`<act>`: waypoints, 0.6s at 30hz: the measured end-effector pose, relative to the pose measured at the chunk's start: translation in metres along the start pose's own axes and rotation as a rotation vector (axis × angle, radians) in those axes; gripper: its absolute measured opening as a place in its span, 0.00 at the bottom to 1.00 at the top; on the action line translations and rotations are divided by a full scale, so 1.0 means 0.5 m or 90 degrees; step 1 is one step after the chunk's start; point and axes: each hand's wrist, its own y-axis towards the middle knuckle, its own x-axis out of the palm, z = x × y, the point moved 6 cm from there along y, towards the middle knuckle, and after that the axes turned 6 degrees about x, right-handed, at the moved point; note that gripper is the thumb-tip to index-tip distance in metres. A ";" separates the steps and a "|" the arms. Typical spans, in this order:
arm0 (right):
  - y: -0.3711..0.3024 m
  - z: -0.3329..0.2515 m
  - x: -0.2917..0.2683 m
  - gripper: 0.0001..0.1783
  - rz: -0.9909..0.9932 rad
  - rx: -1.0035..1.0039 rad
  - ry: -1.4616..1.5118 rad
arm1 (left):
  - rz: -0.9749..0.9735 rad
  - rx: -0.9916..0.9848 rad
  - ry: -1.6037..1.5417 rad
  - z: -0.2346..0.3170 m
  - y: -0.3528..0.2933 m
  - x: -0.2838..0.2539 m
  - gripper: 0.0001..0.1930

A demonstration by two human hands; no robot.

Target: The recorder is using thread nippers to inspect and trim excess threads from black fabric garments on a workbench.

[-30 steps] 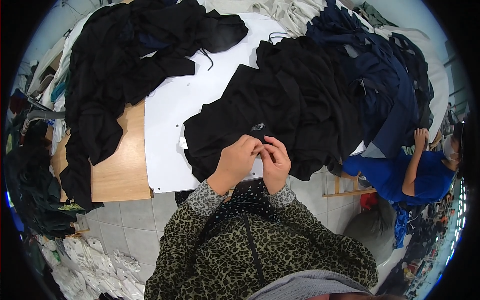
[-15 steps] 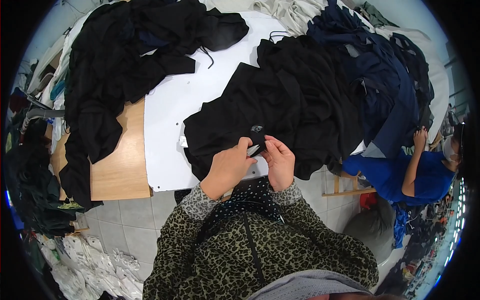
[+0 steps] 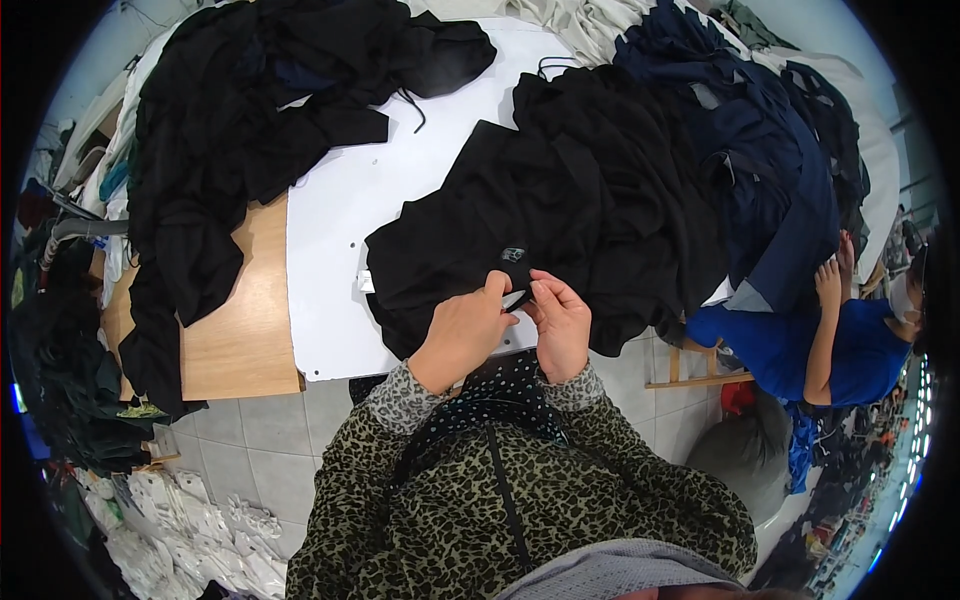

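A black garment [image 3: 610,200] lies bunched on the white board in front of me, with a small grey printed mark [image 3: 514,255] near its front edge. My left hand [image 3: 462,325] is closed around a small silver tool [image 3: 513,299], which looks like thread snips; its tip points toward the right fingers. Most of the tool is hidden in the hand. Just to the right, my right hand [image 3: 562,322] pinches the black cloth between thumb and fingers. A white label [image 3: 365,282] sticks out at the garment's left edge.
More black garments [image 3: 200,180] cover the table's left side, over a wood-coloured board [image 3: 240,320]. Navy garments [image 3: 770,190] are heaped at the right. A co-worker in a blue top [image 3: 800,345] stands there, hands on the navy cloth. White bundles [image 3: 180,535] lie at lower left.
My hands stay almost in place at the garment's edge, with only a slight shift of the left fingers and the silver tool. The co-worker's hands have moved on the navy cloth.
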 end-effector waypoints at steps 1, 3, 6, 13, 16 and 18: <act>0.001 0.000 0.000 0.07 -0.001 -0.004 0.001 | 0.000 0.000 0.000 -0.001 0.000 0.001 0.20; 0.003 0.002 -0.002 0.07 -0.002 0.000 0.006 | 0.013 0.011 -0.015 0.000 -0.001 0.001 0.19; 0.001 0.002 -0.001 0.07 -0.006 0.009 0.013 | 0.016 0.007 -0.018 -0.002 -0.002 0.000 0.19; -0.006 -0.007 -0.001 0.09 0.002 0.026 0.105 | 0.169 0.025 -0.073 0.002 -0.024 -0.040 0.22; -0.015 -0.011 0.013 0.08 -0.022 0.015 0.141 | 0.293 0.131 0.068 -0.018 -0.042 -0.016 0.17; -0.028 -0.014 0.017 0.08 -0.023 0.001 0.142 | 0.353 0.139 0.043 -0.046 -0.050 -0.011 0.16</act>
